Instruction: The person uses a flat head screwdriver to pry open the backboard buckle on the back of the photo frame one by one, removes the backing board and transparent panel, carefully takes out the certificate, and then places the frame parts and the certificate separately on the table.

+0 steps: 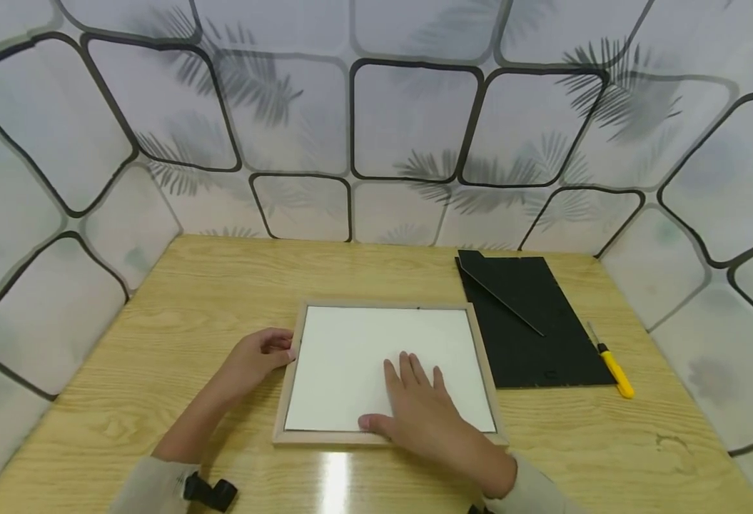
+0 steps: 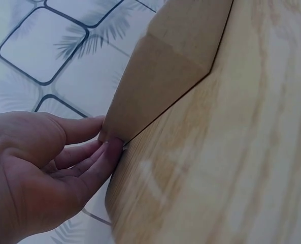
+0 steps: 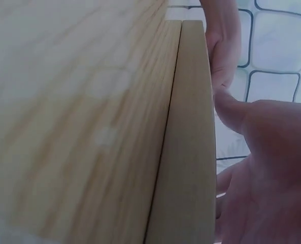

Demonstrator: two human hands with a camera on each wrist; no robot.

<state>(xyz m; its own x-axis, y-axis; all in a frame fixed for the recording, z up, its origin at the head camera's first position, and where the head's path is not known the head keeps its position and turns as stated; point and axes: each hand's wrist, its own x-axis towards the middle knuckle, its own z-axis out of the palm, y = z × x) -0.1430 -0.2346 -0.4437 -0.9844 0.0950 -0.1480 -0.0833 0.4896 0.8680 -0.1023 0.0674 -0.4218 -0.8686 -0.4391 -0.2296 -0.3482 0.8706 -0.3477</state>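
A light wooden picture frame lies flat on the table with a white sheet inside it. At its left side my left hand grips the edge. The left wrist view shows that hand's thumb on the top edge and its fingers low against the outer side. My right hand rests spread on the white sheet, its fingers straight and thumb out to the left. From the right wrist, the right hand appears beyond the frame's near side, with its fingertips hidden.
A black backing board with a hinged stand lies right of the frame. Beside it is a screwdriver with a yellow handle. Patterned cloth walls border the wooden table at the back and sides.
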